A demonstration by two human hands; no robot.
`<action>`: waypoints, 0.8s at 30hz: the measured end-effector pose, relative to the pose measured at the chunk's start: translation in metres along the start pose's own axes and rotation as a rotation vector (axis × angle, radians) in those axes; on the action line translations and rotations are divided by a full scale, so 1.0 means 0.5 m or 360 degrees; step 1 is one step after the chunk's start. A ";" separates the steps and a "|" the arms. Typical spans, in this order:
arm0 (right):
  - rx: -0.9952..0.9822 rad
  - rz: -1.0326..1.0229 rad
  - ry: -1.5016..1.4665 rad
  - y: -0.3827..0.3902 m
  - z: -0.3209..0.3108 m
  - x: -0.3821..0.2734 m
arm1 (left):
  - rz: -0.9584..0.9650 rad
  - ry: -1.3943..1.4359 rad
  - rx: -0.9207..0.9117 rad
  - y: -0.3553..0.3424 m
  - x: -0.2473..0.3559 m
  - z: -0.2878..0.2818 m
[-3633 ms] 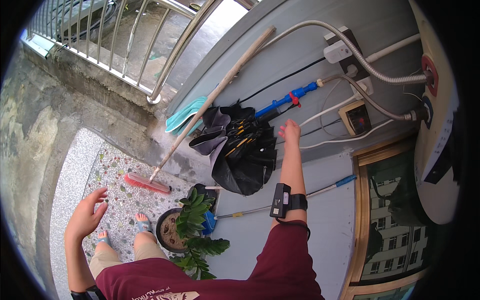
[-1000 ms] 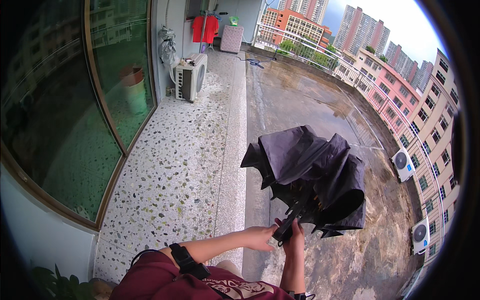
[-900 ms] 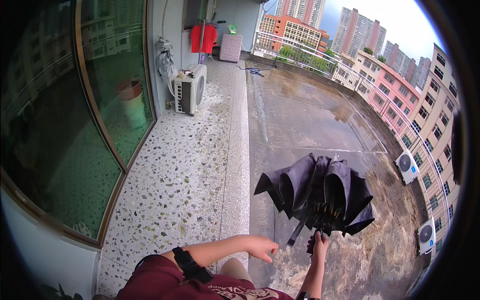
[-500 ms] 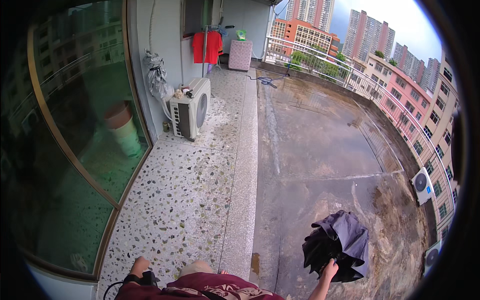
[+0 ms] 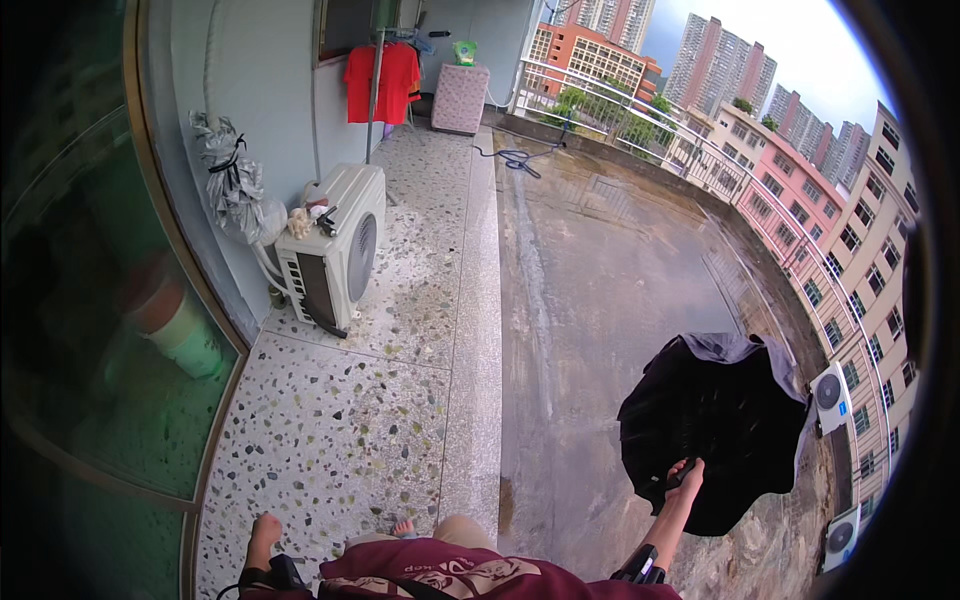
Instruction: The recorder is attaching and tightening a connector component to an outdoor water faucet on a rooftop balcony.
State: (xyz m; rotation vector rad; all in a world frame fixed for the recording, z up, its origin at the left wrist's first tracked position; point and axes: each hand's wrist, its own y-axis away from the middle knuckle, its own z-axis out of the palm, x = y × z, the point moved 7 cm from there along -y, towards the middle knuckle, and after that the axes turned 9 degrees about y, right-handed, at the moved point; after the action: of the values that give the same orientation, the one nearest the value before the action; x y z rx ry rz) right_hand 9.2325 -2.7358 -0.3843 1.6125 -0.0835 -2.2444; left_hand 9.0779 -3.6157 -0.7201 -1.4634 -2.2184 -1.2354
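Umbrella (image 5: pixel 720 420) and right grip (image 5: pixel 690 482), as I am viewing them remotely through the head camera. The right grip is holding the umbrella at its near end, fingers curling round it. The umbrella is extending beyond that grip, mostly upward and to both sides in view, its black underside facing back toward the maroon shirt (image 5: pixel 560 580); grey outer cloth is showing along the upper and right rim. The edge is running unevenly, so I am judging it spread but perhaps not taut. Its long axis is appearing to point away from the body, close to my line of sight; the shaft is blending into the dark cloth, so I am not managing to read its exact tilt.

Right is being the nearer hand by far. The left grip (image 5: pixel 264 535) is hanging over the speckled walkway (image 5: pixel 330 430), well apart from the umbrella, showing nothing held; I am unable to tell how tightly its fingers are folding. Concrete floor (image 5: pixel 570 450) is forming the umbrella's backdrop, while an AC unit (image 5: pixel 340 245) is standing on the walkway, farther off and to the left.
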 end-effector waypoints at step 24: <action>-0.0559 -0.0195 0.0065 -1.216 2.728 0.273 | -0.0614 -0.0165 -0.0278 -1.989 1.849 -0.549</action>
State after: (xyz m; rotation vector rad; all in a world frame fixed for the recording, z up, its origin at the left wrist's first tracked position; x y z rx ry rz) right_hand 7.7727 -2.4451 -0.2006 1.5032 0.4079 -2.1624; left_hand 7.7279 -3.3626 -0.5406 -1.2130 -2.6097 -1.5324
